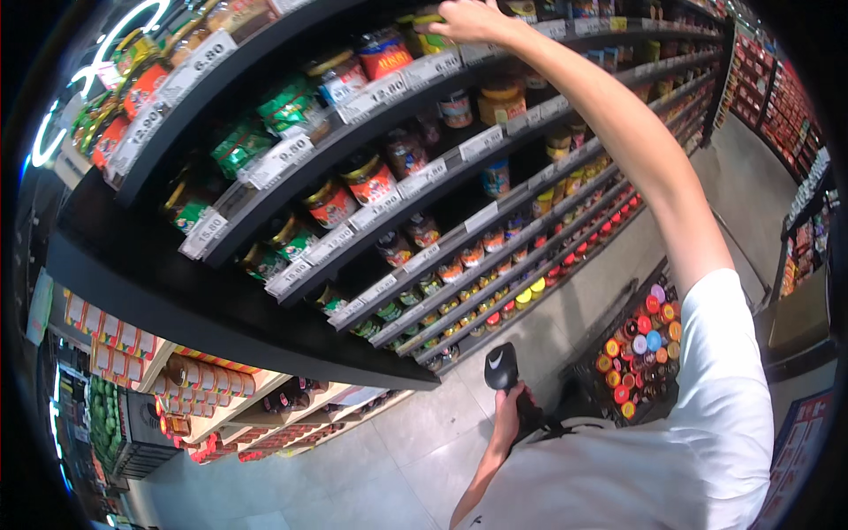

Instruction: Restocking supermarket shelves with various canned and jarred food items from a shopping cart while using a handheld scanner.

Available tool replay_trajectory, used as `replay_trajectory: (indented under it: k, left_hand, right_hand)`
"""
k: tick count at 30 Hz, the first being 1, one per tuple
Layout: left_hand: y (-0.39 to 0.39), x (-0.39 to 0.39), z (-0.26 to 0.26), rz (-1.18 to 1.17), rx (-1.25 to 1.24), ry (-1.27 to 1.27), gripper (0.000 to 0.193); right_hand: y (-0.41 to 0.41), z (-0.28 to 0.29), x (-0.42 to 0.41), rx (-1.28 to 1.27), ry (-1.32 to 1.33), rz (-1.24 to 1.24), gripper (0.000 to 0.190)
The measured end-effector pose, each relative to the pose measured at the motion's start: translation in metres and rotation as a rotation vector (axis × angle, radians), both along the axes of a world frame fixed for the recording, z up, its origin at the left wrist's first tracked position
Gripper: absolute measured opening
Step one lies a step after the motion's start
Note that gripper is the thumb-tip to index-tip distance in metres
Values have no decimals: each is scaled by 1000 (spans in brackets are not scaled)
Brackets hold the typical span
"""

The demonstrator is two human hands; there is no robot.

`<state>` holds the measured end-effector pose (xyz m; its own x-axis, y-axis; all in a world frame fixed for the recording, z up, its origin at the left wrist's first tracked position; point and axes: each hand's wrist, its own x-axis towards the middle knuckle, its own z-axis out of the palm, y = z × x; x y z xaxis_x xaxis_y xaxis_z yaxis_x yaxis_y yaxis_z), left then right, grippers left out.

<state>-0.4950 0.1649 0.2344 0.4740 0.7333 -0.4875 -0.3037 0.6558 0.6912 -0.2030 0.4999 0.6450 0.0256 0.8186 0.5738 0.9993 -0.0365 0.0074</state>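
My right hand (pixel 474 23) reaches up to an upper shelf of a black store rack (pixel 265 179), at the top edge of the view. Its fingers are beside a yellow-green package (pixel 430 40), partly cut off by the frame; whether they touch it I cannot tell. Left of that package stand a jar with a red and blue label (pixel 385 54) and a jar with a white label (pixel 339 76). My left hand (pixel 509 412) hangs low by my waist with its fingers curled, next to something dark that I cannot make out. A black shoe (pixel 501 366) shows beyond it.
Below my right arm, a black crate (pixel 599 334) holds many jars with coloured lids. Price tags (pixel 377 96) line the shelf edges, and green bags (pixel 291 106) lie among the jars. A wooden shelf unit (pixel 265 391) stands at lower left, with tiled floor (pixel 397 450) beside it.
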Motion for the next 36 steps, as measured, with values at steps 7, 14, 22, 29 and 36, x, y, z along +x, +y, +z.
replay_trajectory:
  k: [7,14,22,29,36]
  left_hand:
    - [8,6,-3,-20,18,-39,14]
    - [10,14,-24,-14,-16,-1,24]
    - [17,83,-24,-395,-53,54,28]
    - [2,154,-31,-629,-34,148,29]
    - [-3,169,-41,-597,-62,257,38]
  right_hand:
    - [-34,-33,16,538,-158,136,61]
    - [-274,-329,95,345,776,-39,32]
    - [-634,-632,7,-377,1110,-961,17]
    - [-625,-651,33,-203,1406,-985,20]
    - [-590,-656,72,-271,1455,-871,24]
